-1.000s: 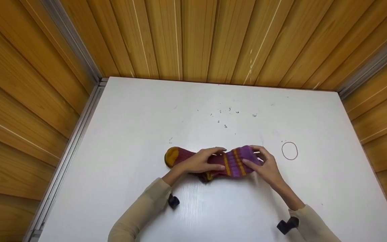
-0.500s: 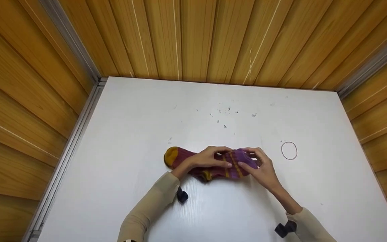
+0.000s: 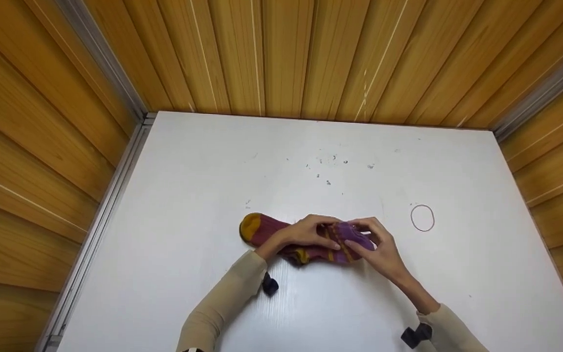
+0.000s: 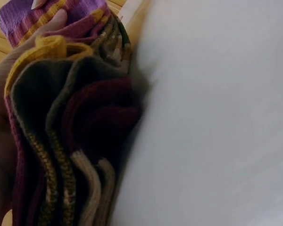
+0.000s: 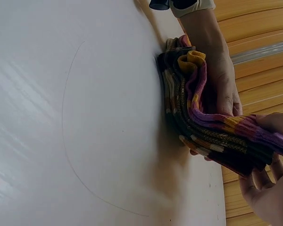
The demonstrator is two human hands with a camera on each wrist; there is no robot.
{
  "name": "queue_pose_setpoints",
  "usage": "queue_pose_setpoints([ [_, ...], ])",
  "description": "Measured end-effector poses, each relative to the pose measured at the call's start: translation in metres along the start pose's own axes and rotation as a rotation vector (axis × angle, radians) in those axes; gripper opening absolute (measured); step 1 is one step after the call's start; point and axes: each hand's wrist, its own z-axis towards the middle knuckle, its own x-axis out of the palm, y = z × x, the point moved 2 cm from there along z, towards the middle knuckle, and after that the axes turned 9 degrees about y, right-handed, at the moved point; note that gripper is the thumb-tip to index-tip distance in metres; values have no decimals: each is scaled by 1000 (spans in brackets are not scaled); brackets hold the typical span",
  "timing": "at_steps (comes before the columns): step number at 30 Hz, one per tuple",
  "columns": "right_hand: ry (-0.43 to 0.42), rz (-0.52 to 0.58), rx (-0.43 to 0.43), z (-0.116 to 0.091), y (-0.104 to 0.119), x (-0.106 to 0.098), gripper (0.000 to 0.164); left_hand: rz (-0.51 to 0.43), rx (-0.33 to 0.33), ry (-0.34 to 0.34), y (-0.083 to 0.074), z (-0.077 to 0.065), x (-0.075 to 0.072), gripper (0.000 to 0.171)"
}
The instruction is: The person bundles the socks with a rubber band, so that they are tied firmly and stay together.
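Note:
A stack of knitted socks [image 3: 271,230], maroon with a mustard toe and a purple, yellow-striped cuff, lies across the table in the head view. My left hand [image 3: 306,231] grips the stack near the striped part, thumb on the near side and fingers on the far side. At the cuff end, my right hand [image 3: 381,247] pinches the purple edge between thumb and fingers. The right wrist view shows several sock layers [image 5: 212,129] bent upward at the cuff, off the table. Close up in the left wrist view are folded sock edges [image 4: 52,75], dark inside.
The white table [image 3: 203,166] carries small dark marks and a drawn oval [image 3: 422,218] to the right of the hands. Wood-patterned walls [image 3: 286,58] stand at the back and both sides. A black wrist camera [image 3: 270,284] hangs under the left sleeve.
My left hand has slid right along the socks toward the cuff. My right hand has drawn slightly left and nearer, bending the purple cuff. The mustard toe end has stayed in place.

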Motion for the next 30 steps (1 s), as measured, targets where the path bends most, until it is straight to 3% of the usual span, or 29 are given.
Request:
queue_pose_setpoints([
  [8,2,16,50,-4,-3,-5,65,3,101,-68,3,0,2,39],
  [14,-4,-23,95,-6,-4,-7,46,14,193,-98,4,-3,-5,35],
  [18,-10,-44,87,-3,-2,-5,45,2,187,-124,4,-7,-14,32],
  [24,-48,-129,55,4,-3,4,45,27,112,-125,4,-11,-18,33],
  [30,-33,-64,52,4,-10,0,45,-28,116,-111,8,-11,-16,40],
])
